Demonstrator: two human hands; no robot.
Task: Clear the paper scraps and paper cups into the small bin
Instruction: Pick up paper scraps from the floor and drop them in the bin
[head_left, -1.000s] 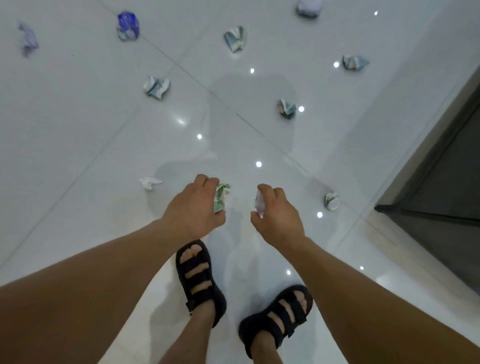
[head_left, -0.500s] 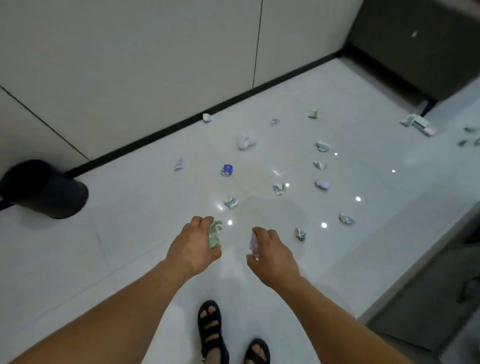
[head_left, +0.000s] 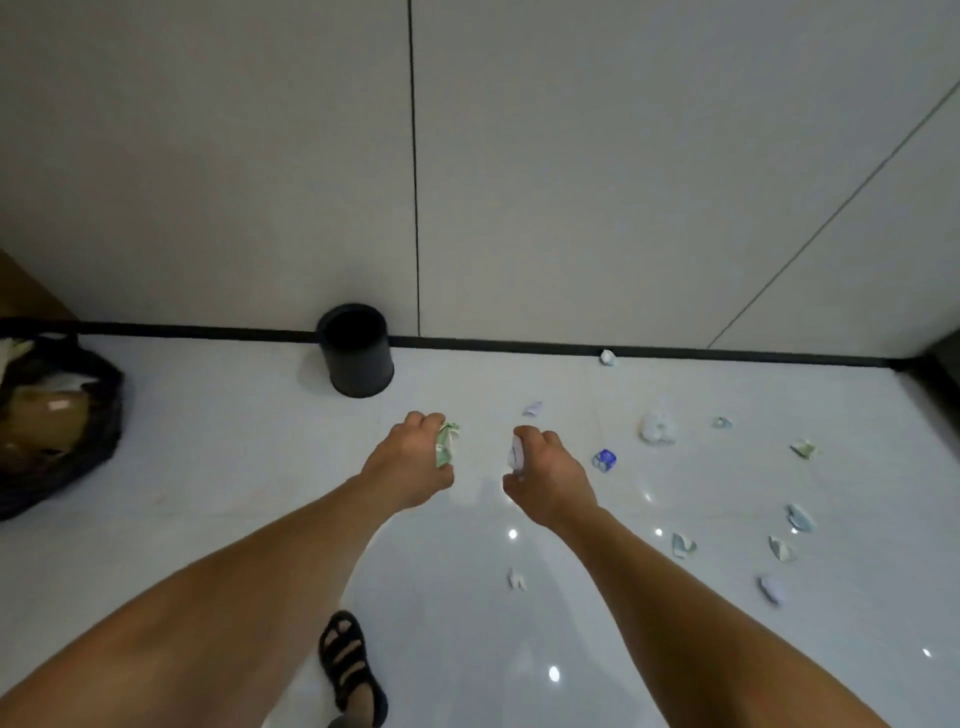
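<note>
Both hands are loaded. The left hand grips a crumpled green scrap, and the right hand has its fingers curled round a pale scrap. The small bin stands mouth-up against the baseboard, beyond the hands and a little left of them, so neither hand is over it yet.

Here's the danger as I see it: let go from this far out and light paper likely drifts short, or clips the rim and skitters off across the glossy floor. The mouth is narrow, so dropping two pieces together could send one bouncing off the wall behind the bin. A hasty reach could also knock the bin over.

Underfoot, the sandalled foot is on shiny tile, and a small white scrap lies on the near side of the bin, off to the right of that foot.

Nothing lies on the line from the hands to the bin. To the bin's right wait a blue scrap, a white crumpled wad, a white ball at the baseboard, and more loose scraps further right. Well to the bin's left sits a stuffed black bag.
</note>
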